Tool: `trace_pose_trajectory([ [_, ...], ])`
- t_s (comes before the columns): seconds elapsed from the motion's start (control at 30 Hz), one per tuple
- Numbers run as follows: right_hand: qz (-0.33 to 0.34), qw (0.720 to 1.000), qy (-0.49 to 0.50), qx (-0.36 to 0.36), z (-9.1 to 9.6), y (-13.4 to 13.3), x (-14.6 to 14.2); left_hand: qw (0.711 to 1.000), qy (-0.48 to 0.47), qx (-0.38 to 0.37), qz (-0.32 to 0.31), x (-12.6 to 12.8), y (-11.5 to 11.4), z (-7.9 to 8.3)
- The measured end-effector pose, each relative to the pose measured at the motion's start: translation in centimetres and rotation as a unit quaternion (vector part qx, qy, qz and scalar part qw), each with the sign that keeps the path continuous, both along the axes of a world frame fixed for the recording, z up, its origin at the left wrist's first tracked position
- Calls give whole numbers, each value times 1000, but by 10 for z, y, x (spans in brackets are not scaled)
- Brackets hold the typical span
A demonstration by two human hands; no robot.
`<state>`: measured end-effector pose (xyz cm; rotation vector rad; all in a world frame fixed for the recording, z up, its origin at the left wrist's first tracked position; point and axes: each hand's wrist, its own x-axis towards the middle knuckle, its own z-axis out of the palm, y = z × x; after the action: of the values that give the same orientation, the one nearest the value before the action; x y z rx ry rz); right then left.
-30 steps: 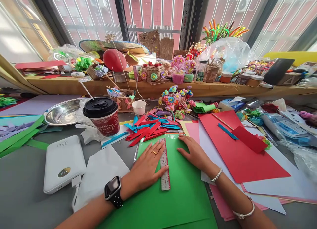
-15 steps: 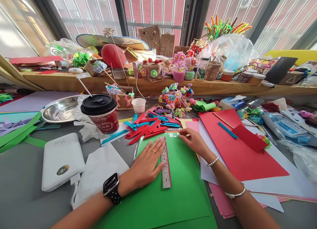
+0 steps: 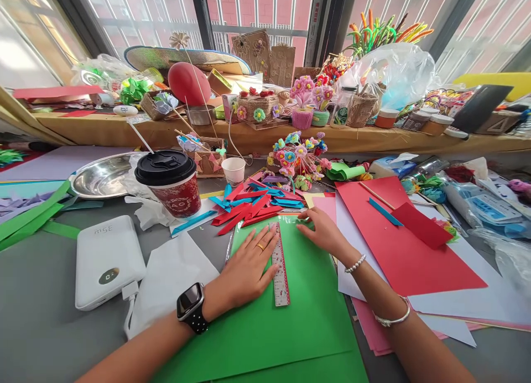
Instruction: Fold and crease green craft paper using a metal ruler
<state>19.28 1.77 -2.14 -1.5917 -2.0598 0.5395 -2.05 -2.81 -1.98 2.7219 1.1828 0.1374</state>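
Observation:
Stretched flat, my left hand (image 3: 249, 269) lies on the green paper (image 3: 311, 311), its fingertips and thumb touching the left edge of a clear ruler (image 3: 281, 281) with a red patterned border. The ruler lies lengthwise, away from me. My right hand (image 3: 322, 231) is at the far right part of the green sheet, fingers loosely bent, with a gap between thumb and forefinger and nothing visible in it. Just beyond the sheet is a pile of folded red and blue paper strips (image 3: 255, 203).
To the left are a lidded coffee cup (image 3: 176, 192), a white power bank (image 3: 108, 261) with a cable, and a steel dish (image 3: 103, 176). Red paper (image 3: 410, 256) lies over white and pink sheets on the right. A crowded shelf (image 3: 265, 137) runs along the window.
My right fingers have dipped slightly and the hand is a little more curled. The left hand stays flat by the ruler. The whole view has shifted slightly.

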Motion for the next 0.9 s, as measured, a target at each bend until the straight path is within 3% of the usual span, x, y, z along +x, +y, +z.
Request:
trace_pose_trajectory([
  [0.2, 26, 995, -32, -91, 19, 19, -4, 1000, -3, 1, -7, -1, 0, -1],
  [0.37, 54, 984, 6, -169, 28, 27, 4, 1000, 5, -9, -21, -2, -1, 1],
  [0.7, -4, 962, 151, -229, 24, -43, 13, 1000, 16, -16, -20, -2, 1, 1],
  [0.9, -52, 950, 175, -253, 29, -62, 6, 1000, 20, -8, -21, -1, 1, 3],
])
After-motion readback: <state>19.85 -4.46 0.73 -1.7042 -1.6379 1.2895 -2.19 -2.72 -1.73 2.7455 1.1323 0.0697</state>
